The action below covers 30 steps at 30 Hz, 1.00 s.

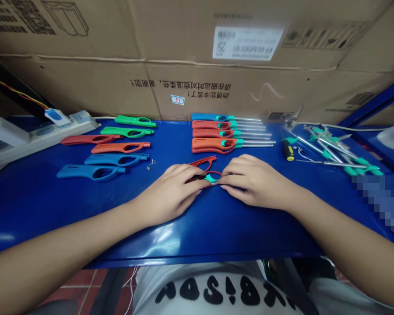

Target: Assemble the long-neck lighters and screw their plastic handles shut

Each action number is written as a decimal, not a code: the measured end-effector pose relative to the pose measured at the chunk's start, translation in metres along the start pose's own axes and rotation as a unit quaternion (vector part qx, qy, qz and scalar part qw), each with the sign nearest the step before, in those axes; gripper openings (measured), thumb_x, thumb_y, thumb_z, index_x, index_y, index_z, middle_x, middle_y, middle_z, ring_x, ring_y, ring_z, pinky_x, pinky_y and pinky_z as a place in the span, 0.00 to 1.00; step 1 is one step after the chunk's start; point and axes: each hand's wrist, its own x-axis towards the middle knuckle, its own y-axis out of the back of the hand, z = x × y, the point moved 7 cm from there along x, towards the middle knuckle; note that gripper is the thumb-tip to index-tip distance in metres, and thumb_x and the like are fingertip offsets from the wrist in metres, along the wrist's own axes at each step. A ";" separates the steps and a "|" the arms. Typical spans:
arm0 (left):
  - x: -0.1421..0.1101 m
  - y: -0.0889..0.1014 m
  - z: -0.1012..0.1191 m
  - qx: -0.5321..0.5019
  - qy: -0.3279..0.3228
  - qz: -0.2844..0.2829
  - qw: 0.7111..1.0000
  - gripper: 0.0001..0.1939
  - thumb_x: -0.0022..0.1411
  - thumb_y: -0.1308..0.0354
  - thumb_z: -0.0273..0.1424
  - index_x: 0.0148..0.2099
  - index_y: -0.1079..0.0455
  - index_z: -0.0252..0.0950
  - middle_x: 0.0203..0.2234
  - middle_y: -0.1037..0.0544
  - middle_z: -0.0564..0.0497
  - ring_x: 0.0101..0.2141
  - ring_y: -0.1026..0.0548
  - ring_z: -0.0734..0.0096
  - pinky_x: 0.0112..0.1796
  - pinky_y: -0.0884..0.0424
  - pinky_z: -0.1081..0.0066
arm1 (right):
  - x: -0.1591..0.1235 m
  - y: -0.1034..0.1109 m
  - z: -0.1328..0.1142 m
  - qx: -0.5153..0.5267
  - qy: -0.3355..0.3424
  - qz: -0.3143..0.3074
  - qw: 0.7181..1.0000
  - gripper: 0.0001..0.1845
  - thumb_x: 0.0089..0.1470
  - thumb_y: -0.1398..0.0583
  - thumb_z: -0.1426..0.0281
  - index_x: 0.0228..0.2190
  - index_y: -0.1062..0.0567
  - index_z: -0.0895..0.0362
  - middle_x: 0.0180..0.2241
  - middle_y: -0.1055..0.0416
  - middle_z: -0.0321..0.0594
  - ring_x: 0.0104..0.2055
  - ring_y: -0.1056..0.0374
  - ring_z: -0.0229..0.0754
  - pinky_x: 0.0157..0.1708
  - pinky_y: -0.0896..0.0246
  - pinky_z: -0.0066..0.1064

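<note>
Low over the middle of the blue table, my left hand (pixel 174 192) closes its fingers on an opened red stick lighter, whose teal trigger (pixel 211 178) shows between my hands. My right hand (pixel 252 180) pinches the same lighter from the other side, at the end where a thin metal piece shows. Most of the held shell is hidden under my fingers. Just behind it lies a loose red handle half (pixel 207 163), its far end close to my left fingers. A few tiny screws (pixel 151 164) lie left of my left hand.
Left stand green handle shells (pixel 128 131), red ones (pixel 120 147) and blue ones (pixel 92 172), beside a power strip (pixel 80 120). Several assembled lighters (pixel 213 145) line the back. Metal lighter tubes with teal parts (pixel 335 148) pile at right near a screwdriver (pixel 286 149). A cardboard box (pixel 184 43) walls the rear.
</note>
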 end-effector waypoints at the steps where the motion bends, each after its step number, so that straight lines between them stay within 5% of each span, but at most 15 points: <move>1: 0.000 0.000 0.000 0.000 0.000 0.000 1.000 0.17 0.74 0.51 0.29 0.61 0.31 0.42 0.55 0.27 0.46 0.55 0.31 0.58 0.55 0.35 0.55 | 0.000 0.000 0.000 0.001 0.005 0.003 1.000 0.11 0.65 0.44 0.72 0.40 0.20 0.59 0.38 0.22 0.45 0.42 0.29 0.45 0.43 0.39 0.39; 30: -0.001 0.001 0.002 -0.029 -0.035 0.019 0.999 0.20 0.72 0.50 0.26 0.63 0.33 0.39 0.57 0.26 0.45 0.58 0.29 0.59 0.60 0.33 0.54 | 0.001 -0.015 0.016 0.069 -0.082 0.002 0.994 0.09 0.67 0.44 0.68 0.38 0.24 0.57 0.38 0.23 0.42 0.41 0.29 0.44 0.44 0.40 0.37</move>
